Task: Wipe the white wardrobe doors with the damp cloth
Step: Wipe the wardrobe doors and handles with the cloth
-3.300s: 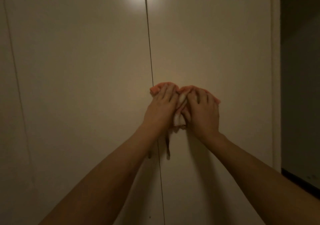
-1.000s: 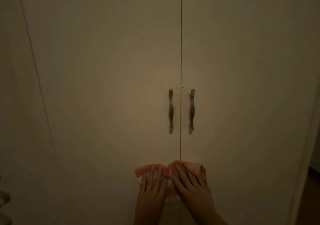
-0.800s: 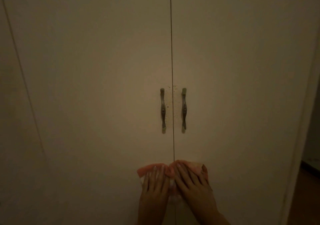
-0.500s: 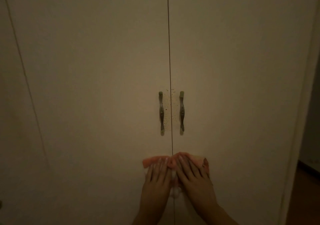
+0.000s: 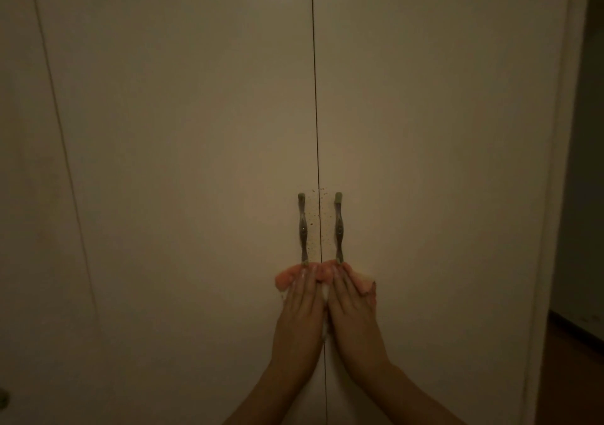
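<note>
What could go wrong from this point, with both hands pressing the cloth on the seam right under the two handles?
1. The cloth already meets the lower ends of the left handle and right handle; pushed higher, it may snag on them.
2. The dark specks lie between the handles, where flat palms may skip them.
3. The left hand and right hand press beside the seam; the doors might give inward.

cloth under both hands, just below door handles
</note>
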